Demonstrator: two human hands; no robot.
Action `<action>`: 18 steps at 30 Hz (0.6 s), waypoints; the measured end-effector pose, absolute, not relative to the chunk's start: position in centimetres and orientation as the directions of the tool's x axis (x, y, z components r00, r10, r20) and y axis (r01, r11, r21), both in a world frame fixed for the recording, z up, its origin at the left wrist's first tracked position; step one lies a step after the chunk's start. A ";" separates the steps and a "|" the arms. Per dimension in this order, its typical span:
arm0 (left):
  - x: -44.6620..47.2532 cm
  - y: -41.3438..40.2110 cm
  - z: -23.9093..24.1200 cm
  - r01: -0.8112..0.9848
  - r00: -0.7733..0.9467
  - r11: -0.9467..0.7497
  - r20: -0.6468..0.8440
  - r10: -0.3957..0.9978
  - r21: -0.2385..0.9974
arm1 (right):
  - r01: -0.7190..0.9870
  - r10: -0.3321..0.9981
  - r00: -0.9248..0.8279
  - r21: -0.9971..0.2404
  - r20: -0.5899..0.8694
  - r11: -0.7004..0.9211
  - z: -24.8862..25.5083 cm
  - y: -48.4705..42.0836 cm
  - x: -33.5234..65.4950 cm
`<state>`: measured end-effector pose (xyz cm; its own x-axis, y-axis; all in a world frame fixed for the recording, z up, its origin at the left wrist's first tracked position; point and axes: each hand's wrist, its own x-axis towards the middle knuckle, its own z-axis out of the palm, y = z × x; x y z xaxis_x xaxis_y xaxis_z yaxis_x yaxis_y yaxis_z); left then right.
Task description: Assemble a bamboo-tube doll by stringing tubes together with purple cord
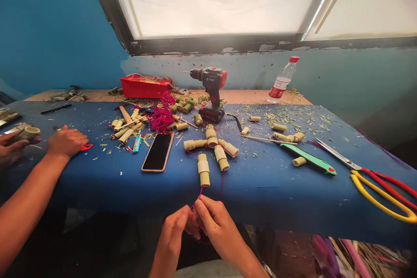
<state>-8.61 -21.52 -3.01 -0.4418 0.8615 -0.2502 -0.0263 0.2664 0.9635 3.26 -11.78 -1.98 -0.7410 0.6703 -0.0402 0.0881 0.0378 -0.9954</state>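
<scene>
Magenta thread [201,192] rises from the person's fingertips, just off the near edge of the blue-covered table [260,182], to a short bamboo segment [204,170] lying closest to them. The right hand [213,221] is closed to a pinch, thumb and forefinger nipping the thread's end. The left hand [174,230] is curled with its fingertips pressed against the right's; whether it also grips the thread is hidden. Held low and close to the body like this, the thread runs nearly straight to the bamboo. Beyond that segment lies a cluster of joined bamboo pieces [211,137], fanned out on the cloth with a strand showing between them. A loose tangle of the same thread [162,118] sits further back beside a phone [158,152] lying face up, and a cordless drill [211,91] stands upright on its battery, out of the way. To the right, a green-handled blade [308,158] and large scissors [374,173] lie flat, well apart from the hands. At the left, a co-worker's hand [67,141] rests on the cloth over something red.
</scene>
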 end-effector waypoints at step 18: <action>-10.8 -21.2 -3.6 -0.495 -0.411 0.144 -0.377 0.830 0.857 | 0.122 0.422 -0.903 -0.887 0.087 0.445 -1.9 -16.0 1.2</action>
<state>-10.82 -21.19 -3.55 -0.4114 0.8299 -0.3767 -0.4949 0.1437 0.8570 1.22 -16.01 -1.90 -0.9026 0.4216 0.0872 0.1219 0.4445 -0.8874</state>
